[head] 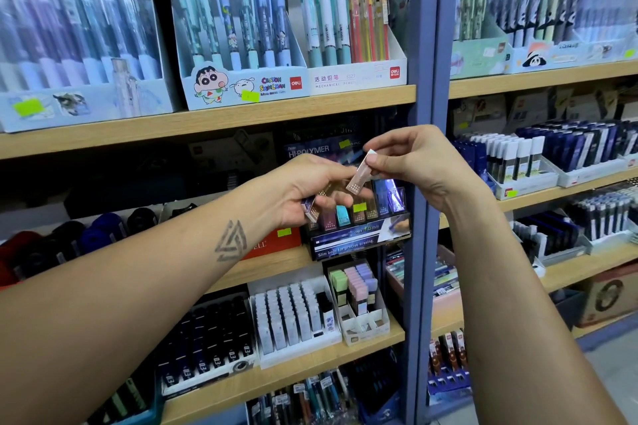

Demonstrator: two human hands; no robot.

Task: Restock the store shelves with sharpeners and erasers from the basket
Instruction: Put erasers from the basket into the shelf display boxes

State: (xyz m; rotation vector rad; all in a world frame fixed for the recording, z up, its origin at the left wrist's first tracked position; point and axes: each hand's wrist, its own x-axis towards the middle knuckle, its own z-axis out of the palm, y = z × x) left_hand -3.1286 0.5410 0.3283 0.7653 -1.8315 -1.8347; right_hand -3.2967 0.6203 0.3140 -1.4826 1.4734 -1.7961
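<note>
My right hand (pixel 416 162) pinches the top end of a slim pale-pink eraser (pixel 360 172), which hangs tilted between both hands. A few more slim erasers (pixel 312 209) in blue and brown lie gripped in the curled fingers of my left hand (pixel 303 188). Both hands hover just in front of a dark display box (pixel 359 238) on the second shelf, labelled "Slim body for precise erasing". Coloured slim erasers stand upright in its slots. The basket is not in view.
Wooden shelves (pixel 207 122) hold pen and mechanical pencil boxes above and round dark sharpeners (pixel 100 231) at left. Lead-refill trays (pixel 293 317) and a pastel eraser box (pixel 359 297) sit below. A blue-grey upright post (pixel 426 79) divides the two shelf bays.
</note>
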